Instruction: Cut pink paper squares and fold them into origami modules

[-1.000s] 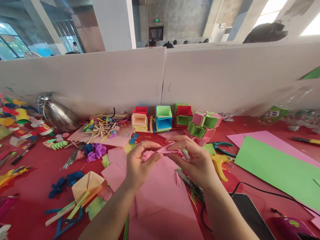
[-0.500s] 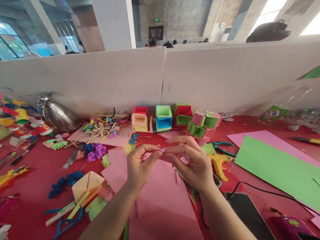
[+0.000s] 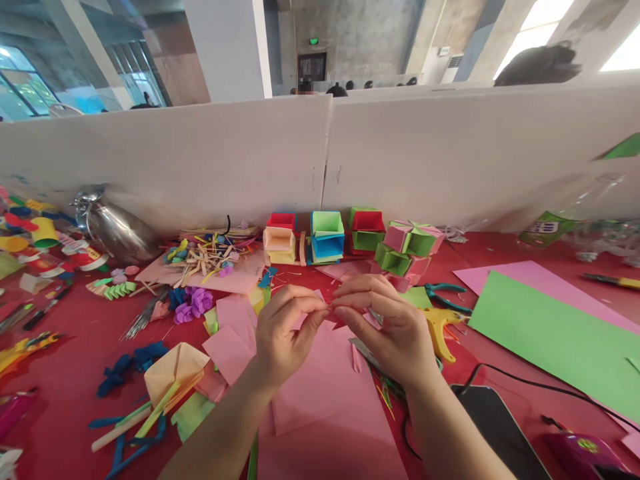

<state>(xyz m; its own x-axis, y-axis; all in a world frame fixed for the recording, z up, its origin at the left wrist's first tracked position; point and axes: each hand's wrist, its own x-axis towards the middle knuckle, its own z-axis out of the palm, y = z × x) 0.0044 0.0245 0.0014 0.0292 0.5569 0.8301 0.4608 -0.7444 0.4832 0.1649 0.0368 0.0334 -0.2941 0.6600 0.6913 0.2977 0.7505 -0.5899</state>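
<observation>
We've got a tiny pink paper piece (image 3: 331, 305) pinched between both thumbs and forefingers, left hand (image 3: 283, 337) and right hand (image 3: 393, 327) closed tight on it, just above the big pink sheet (image 3: 325, 393). Folded paper boxes (image 3: 327, 237) sit farther back, green sheet (image 3: 560, 347) off right.

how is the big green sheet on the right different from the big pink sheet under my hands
The green sheet lies flat and unfolded, right of both hands; the pink sheet sits below them and shows creases. The green sheet rests on another pink sheet; the pink one lies on the red table. Both are plain coloured paper.
</observation>
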